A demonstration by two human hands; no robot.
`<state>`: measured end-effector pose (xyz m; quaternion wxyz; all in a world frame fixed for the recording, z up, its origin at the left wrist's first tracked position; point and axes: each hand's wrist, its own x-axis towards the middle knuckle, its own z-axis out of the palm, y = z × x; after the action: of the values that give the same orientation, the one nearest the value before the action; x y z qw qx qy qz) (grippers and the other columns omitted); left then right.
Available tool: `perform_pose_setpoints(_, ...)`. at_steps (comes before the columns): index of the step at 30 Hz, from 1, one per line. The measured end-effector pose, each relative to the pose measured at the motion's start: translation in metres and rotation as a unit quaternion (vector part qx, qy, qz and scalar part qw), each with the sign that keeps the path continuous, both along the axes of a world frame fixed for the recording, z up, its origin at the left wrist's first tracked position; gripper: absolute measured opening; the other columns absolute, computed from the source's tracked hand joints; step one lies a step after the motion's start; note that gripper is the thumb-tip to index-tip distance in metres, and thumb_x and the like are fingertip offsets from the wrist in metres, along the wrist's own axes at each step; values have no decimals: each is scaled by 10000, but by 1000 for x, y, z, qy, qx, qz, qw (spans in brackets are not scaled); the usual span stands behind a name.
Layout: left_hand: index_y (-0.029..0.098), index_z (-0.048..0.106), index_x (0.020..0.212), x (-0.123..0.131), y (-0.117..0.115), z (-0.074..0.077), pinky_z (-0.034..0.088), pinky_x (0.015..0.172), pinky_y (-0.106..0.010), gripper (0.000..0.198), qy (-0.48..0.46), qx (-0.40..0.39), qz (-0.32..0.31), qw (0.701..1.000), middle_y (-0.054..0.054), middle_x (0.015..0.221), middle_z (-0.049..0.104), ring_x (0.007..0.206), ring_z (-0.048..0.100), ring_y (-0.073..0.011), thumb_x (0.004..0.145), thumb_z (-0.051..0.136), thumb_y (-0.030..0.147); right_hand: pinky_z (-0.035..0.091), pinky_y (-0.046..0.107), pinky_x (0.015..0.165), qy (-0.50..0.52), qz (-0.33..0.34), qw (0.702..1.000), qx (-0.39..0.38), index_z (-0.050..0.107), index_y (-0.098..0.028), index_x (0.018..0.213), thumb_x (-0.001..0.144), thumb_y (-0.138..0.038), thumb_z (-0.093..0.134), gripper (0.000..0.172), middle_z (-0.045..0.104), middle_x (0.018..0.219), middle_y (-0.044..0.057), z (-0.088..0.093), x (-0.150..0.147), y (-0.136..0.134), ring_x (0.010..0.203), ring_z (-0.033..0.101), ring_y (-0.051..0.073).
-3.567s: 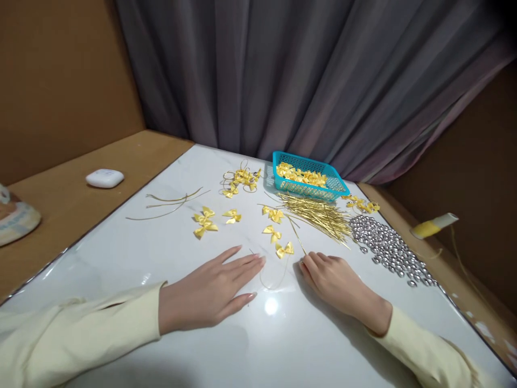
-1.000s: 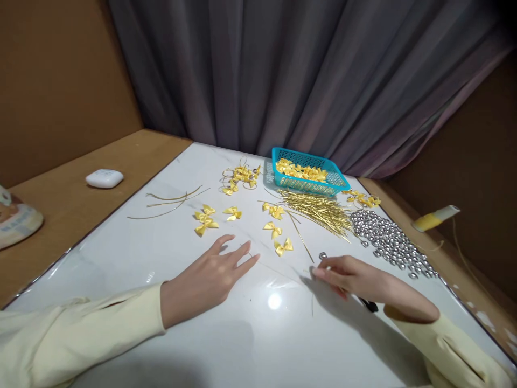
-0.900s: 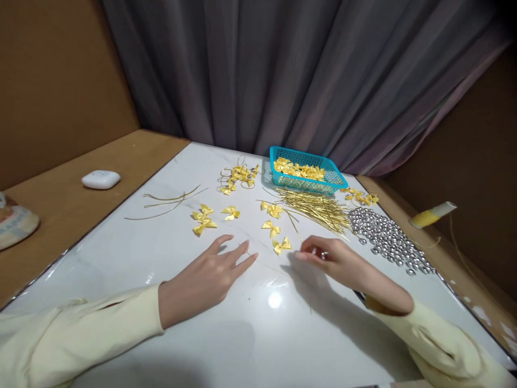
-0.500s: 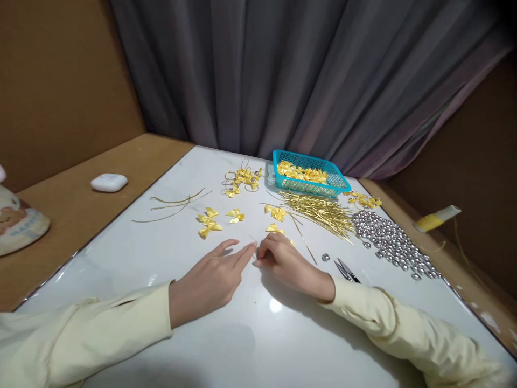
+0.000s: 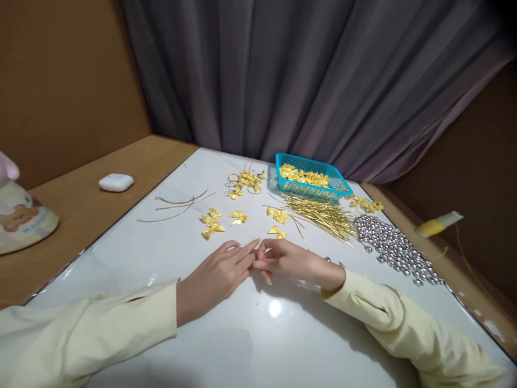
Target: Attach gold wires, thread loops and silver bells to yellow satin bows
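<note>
My left hand and my right hand meet at their fingertips just above the white tabletop. The right thumb and forefinger are pinched together, and the left fingers are closed beside them; whatever is between them is too small to make out. Beyond the hands lie yellow ribbon bows, another single bow, and more bows near the right knuckles. A bundle of gold wire ties lies past my right hand. Silver bead-like pieces are heaped to the right.
A teal basket of yellow bows stands at the back. Looped gold ties with bows lie left of it, more bows right of it. Loose ties, a white case and a bear-print object are leftward; a yellow-and-white tube is rightward.
My right hand has lifted and turned, its lower fingers now showing beneath. Its wrist now mostly covers the small scissors. My left fingers have come up against the right fingertips. The view has shifted slightly.
</note>
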<state>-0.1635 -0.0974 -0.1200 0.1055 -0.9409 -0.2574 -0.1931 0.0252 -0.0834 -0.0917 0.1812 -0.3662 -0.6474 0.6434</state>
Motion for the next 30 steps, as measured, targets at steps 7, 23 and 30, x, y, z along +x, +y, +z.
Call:
perform_pose_setpoints(7, 156, 599, 1014, -3, 8, 0, 445, 843, -378, 336, -5, -23, -30, 999, -76, 993, 665, 841, 606, -175, 862, 341, 3, 290, 220, 511, -29, -14, 998, -59, 455, -183, 759, 758, -408, 626, 283, 432, 462, -85, 11, 7, -3, 460, 369, 74)
perform_pose_setpoints(23, 96, 613, 1033, -3, 0, 0, 443, 927, -360, 295, 26, 24, -10, 999, -99, 1062, 655, 963, 599, -191, 899, 351, 100, 284, 166, 333, -213, 6, 977, 29, 476, -193, 1030, 804, -402, 563, 320, 613, 863, 19, 35, 63, -7, 353, 386, 8)
perform_pose_setpoints(30, 100, 584, 1091, -1, -3, -4, 391, 974, -359, 286, 26, 53, 17, 998, -105, 1111, 643, 1010, 593, -176, 921, 357, 137, 420, 211, 470, -256, -106, 927, 253, 572, -176, 881, 830, -288, 507, 139, 637, 869, 44, 48, 53, 4, 542, 557, 92)
